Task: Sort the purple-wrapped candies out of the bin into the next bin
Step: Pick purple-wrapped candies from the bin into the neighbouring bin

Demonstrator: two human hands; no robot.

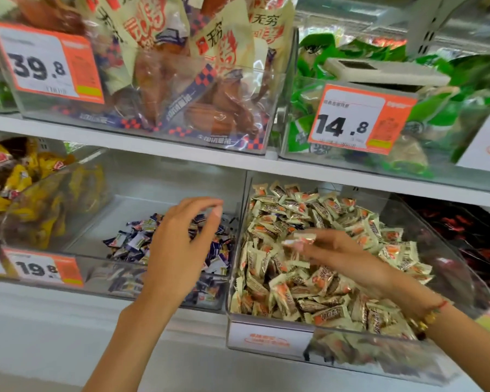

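A clear middle bin (164,176) holds a small pile of purple-wrapped candies (130,244) on its floor. The clear bin to its right (269,339) is heaped with cream-and-orange wrapped candies (303,290). My left hand (181,244) hovers over the purple pile, its fingers loosely curled with nothing visible in them. Over the left part of the cream heap, my right hand (348,258) pinches one small pale-wrapped candy (301,238) at its fingertips. The candy is blurred, so I cannot tell its colour for sure.
A bin of yellow-wrapped snacks (26,199) stands at the left and a bin of dark red packets (470,239) at the right. The shelf above (181,154) carries bins of packaged meat (181,89) and green packets (450,108) with orange price tags.
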